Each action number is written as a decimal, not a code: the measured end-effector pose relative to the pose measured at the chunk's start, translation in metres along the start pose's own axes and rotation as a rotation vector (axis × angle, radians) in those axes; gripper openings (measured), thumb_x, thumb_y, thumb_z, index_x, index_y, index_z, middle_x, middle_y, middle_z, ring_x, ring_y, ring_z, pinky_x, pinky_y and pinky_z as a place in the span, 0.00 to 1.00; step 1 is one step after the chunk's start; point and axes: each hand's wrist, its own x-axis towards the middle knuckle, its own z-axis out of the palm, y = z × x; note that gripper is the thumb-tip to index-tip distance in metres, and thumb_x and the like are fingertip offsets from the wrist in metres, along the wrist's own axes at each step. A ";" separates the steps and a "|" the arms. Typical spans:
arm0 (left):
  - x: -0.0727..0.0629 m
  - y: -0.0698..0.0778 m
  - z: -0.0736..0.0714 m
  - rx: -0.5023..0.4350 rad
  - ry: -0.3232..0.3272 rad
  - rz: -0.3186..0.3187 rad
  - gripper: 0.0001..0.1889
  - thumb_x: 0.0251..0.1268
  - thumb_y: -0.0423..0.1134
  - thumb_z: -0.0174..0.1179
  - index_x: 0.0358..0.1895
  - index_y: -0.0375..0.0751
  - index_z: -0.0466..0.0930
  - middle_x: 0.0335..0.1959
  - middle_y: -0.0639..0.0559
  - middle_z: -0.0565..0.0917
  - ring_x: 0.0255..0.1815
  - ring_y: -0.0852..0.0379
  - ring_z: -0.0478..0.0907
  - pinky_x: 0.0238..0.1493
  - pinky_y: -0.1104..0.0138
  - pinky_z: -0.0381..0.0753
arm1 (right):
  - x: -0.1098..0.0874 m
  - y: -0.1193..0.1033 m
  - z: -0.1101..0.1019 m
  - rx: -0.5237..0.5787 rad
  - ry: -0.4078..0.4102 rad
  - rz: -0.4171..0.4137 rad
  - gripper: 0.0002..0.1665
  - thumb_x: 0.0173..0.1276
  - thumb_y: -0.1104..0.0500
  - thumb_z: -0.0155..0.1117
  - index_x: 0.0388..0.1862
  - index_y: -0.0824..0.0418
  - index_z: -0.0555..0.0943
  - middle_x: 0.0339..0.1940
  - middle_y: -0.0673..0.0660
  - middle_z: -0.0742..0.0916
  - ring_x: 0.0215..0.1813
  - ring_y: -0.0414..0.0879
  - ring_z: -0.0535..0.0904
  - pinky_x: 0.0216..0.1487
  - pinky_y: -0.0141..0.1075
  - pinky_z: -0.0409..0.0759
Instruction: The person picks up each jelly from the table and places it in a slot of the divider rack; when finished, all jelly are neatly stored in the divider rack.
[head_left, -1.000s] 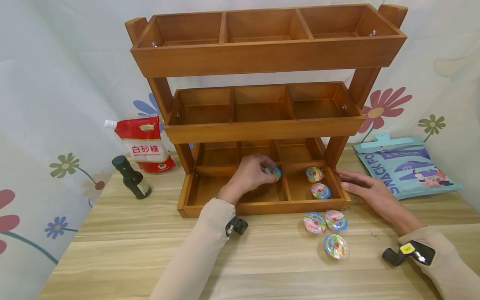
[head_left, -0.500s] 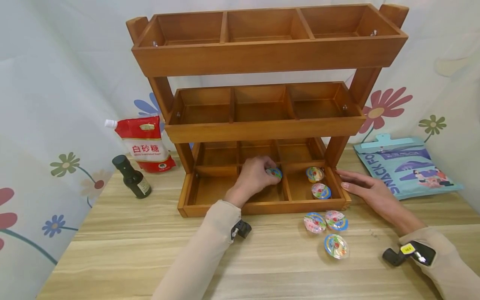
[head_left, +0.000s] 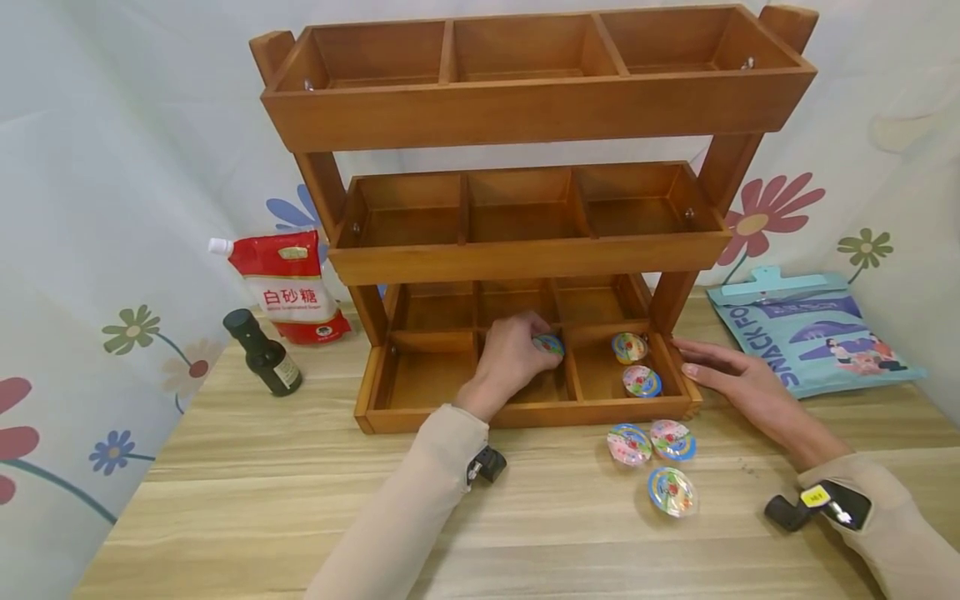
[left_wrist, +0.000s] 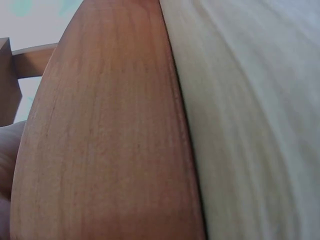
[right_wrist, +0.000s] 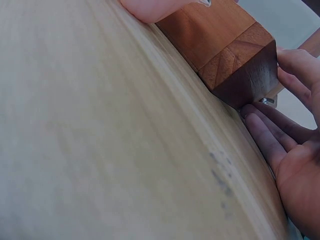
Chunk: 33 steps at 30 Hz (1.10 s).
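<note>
My left hand [head_left: 512,357] reaches into the middle front compartment of the wooden rack's bottom tier [head_left: 420,421]. Its thumb and fingers pinch a small jelly cup [head_left: 550,345] with a blue-and-green lid, near the right divider. In the left wrist view the tray's front board hides nearly all of that hand. Against the rack's right end rests my right hand [head_left: 723,375], fingers extended; the right wrist view shows its fingertips [right_wrist: 255,120] at the wooden corner by a metal bolt. Two jelly cups, one yellowish [head_left: 629,348] and one pink [head_left: 642,382], sit in the right front compartment.
Three more jelly cups [head_left: 672,492] lie on the table in front of the rack's right side. A dark bottle [head_left: 264,354] and a red-and-white sugar pouch [head_left: 288,287] stand left of the rack. At right lies a blue snack bag [head_left: 813,333]. Two upper tiers [head_left: 528,260] overhang the bottom one.
My left hand has shifted slightly to the right with the jelly cup, its forearm swinging right too. The right hand stays in place at the rack's end.
</note>
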 end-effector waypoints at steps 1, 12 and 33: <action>0.002 -0.005 0.004 0.010 0.012 0.007 0.20 0.59 0.38 0.77 0.54 0.37 0.87 0.46 0.45 0.89 0.43 0.49 0.84 0.44 0.61 0.85 | 0.000 0.000 0.000 -0.001 -0.001 0.003 0.36 0.80 0.42 0.65 0.81 0.51 0.73 0.75 0.54 0.79 0.66 0.29 0.71 0.58 0.19 0.70; -0.002 -0.001 0.003 -0.002 0.016 0.001 0.18 0.59 0.36 0.77 0.51 0.34 0.89 0.45 0.42 0.90 0.44 0.46 0.86 0.44 0.60 0.86 | 0.000 0.001 0.000 0.003 0.009 -0.006 0.35 0.80 0.43 0.65 0.80 0.51 0.74 0.72 0.46 0.81 0.65 0.27 0.72 0.58 0.20 0.69; -0.007 -0.004 0.002 -0.014 0.017 -0.027 0.21 0.62 0.43 0.80 0.52 0.34 0.89 0.48 0.43 0.89 0.46 0.47 0.85 0.47 0.59 0.85 | 0.000 -0.002 -0.001 -0.028 -0.011 0.027 0.36 0.80 0.40 0.63 0.82 0.50 0.72 0.78 0.58 0.77 0.73 0.44 0.71 0.63 0.31 0.70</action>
